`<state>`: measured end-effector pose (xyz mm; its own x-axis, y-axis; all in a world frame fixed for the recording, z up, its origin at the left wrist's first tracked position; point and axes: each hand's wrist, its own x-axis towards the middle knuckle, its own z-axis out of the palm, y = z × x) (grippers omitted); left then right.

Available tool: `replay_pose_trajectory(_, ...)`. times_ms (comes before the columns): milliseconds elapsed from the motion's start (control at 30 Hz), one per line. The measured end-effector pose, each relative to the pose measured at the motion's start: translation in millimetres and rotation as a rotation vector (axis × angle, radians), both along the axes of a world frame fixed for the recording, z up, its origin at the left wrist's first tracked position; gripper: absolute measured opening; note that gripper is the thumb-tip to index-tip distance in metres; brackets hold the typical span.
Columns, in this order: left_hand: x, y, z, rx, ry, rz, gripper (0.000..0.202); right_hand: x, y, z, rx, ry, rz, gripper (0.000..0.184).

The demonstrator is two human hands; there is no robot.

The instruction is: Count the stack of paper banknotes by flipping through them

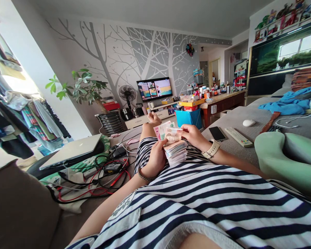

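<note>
My left hand (156,158) is closed around a thick stack of banknotes (176,153) above my lap, its thumb on top. The lower ends of the stack fan out toward me. Several notes stick up at the far end, among them a pinkish-red banknote (160,132) and a greenish one beside it. My right hand (194,135) pinches the edge of a pale banknote (173,135) with a printed portrait, between thumb and fingers. That note lies bent across the top of the stack. A watch with a light strap (211,149) is on my right wrist.
To the left are a closed laptop (72,150) and a tangle of cables (103,176). On the sofa at right lie a phone (217,133), a remote control (238,137), a white mouse (248,123) and a green neck pillow (280,166). A blue box (188,118) stands beyond my legs.
</note>
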<state>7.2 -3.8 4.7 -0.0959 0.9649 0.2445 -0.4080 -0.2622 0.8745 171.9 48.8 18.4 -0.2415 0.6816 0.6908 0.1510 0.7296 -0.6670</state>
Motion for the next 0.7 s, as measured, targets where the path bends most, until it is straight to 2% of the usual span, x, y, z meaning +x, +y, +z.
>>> replay_pose_trajectory(233,1,4,0.6,-0.012,-0.076,-0.135,0.020,0,-7,3.3,0.021,0.030,0.030,0.032)
replay_pose_trajectory(467,3,6,2.9,0.001,-0.126,-0.114,0.020,0,-15,7.0,0.064,0.053,0.097,0.034)
replay_pose_trajectory(700,1,7,2.0,0.024,-0.118,-0.128,0.020,1,-14,5.6,0.067,0.038,0.102,0.035)
